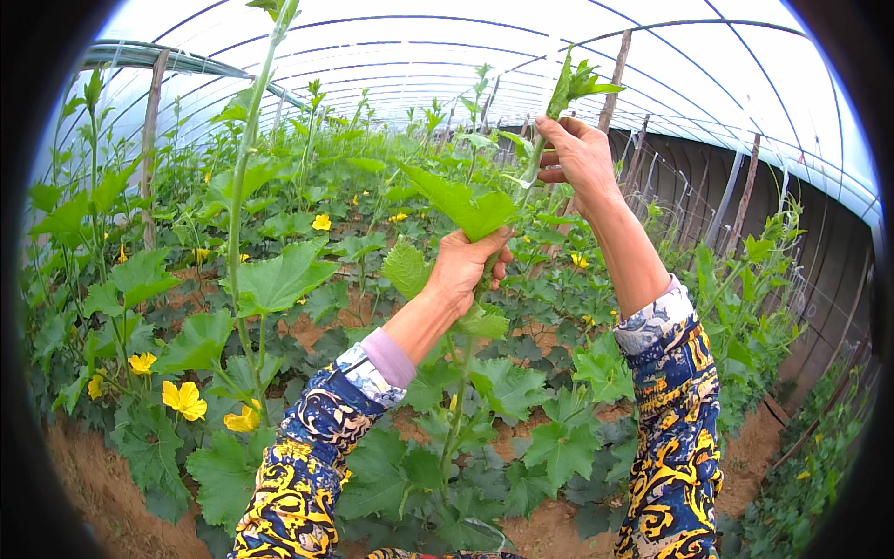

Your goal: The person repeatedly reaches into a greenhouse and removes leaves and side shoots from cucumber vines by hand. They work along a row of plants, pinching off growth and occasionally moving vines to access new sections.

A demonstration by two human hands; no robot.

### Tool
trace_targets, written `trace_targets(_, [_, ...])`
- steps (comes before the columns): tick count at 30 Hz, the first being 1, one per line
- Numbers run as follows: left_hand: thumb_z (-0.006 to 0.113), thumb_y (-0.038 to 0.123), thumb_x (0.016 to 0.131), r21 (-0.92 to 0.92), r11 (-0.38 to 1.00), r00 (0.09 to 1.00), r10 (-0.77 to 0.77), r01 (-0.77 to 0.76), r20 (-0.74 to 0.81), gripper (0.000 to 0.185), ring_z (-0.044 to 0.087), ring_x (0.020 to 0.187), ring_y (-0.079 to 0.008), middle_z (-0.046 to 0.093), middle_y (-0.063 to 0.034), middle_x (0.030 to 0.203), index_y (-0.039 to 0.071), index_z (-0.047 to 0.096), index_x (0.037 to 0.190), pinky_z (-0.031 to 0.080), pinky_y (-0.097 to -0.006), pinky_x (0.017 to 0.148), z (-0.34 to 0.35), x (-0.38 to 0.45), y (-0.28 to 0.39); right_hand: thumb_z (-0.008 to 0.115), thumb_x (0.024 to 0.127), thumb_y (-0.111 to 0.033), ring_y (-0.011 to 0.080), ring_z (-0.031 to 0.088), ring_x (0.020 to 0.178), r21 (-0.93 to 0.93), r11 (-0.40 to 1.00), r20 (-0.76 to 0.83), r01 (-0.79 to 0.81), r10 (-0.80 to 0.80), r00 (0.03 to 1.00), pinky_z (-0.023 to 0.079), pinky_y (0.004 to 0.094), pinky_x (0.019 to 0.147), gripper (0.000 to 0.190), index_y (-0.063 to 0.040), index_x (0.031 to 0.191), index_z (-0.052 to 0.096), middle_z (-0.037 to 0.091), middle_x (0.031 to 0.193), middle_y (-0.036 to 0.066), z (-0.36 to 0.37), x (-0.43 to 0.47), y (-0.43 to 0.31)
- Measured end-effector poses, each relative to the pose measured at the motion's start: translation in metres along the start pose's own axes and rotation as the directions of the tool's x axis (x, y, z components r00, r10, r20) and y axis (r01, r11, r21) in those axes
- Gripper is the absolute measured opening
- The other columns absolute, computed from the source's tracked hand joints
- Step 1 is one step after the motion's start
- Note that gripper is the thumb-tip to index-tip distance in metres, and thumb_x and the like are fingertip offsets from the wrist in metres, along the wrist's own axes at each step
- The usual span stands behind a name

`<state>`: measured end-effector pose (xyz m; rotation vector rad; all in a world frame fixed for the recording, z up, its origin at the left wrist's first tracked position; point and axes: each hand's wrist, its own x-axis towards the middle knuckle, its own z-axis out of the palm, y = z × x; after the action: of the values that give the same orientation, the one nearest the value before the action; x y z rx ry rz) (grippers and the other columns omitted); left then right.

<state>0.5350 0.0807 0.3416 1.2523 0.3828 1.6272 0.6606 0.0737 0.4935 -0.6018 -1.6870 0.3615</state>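
Observation:
In the middle of the head view, my left hand (466,269) is closed around the green stem of a climbing vine, with a broad leaf (464,202) spreading just above the fist. Higher and to the right, my right hand (576,157) pinches the same vine near its top between thumb and fingers. The leafy shoot tip (576,84) rises above those fingers. A pale string or tie shows beside the stem below my right hand; its exact course is unclear. The lower stem (455,419) runs down among large lobed leaves.
Another tall vine stem (241,175) stands close on the left, with yellow flowers (184,400) low beside it. Wooden posts (150,147) and strings rise among dense plant rows. A dark wall (803,279) borders the right, under a hooped plastic roof (419,35). Bare soil (751,454) shows lower right.

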Motion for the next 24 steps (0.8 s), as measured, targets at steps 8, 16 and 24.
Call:
trace_targets(8, [0.067, 0.027, 0.087, 0.001, 0.995, 0.995, 0.102, -0.102, -0.003, 0.028, 0.054, 0.056, -0.0111, 0.060, -0.0036, 0.072, 0.002, 0.062, 0.100, 0.041, -0.0249, 0.045, -0.008, 0.003, -0.008, 0.068, 0.085, -0.027, 0.0146, 0.064, 0.075, 0.042, 0.994, 0.083, 0.098, -0.101, 0.991, 0.053, 0.0260, 0.055, 0.041, 0.003, 0.112, 0.058, 0.065, 0.096, 0.010, -0.003, -0.006, 0.009])
trace_targets(16, [0.067, 0.027, 0.088, 0.010, 0.993, 0.991, 0.122, -0.121, -0.061, 0.028, 0.053, 0.057, -0.0110, 0.060, -0.0033, 0.072, 0.002, 0.062, 0.100, 0.041, -0.0248, 0.046, -0.007, 0.006, -0.006, 0.062, 0.090, -0.023, 0.0131, 0.063, 0.082, 0.011, 1.000, 0.068, -0.003, 0.002, 0.998, 0.054, 0.0249, 0.060, 0.035, 0.000, 0.116, 0.058, 0.064, 0.101, 0.009, -0.016, -0.017, 0.024])
trace_targets(24, [0.064, 0.025, 0.090, 0.013, 0.998, 0.991, 0.067, -0.066, -0.112, 0.027, 0.052, 0.055, -0.0102, 0.058, -0.0032, 0.072, 0.001, 0.061, 0.103, 0.039, -0.0237, 0.044, -0.008, 0.011, -0.006, 0.060, 0.090, -0.019, 0.0113, 0.062, 0.081, -0.014, 0.999, 0.146, -0.040, 0.042, 0.988, 0.053, 0.0247, 0.061, 0.033, 0.000, 0.116, 0.058, 0.064, 0.101, 0.007, -0.017, -0.024, 0.030])
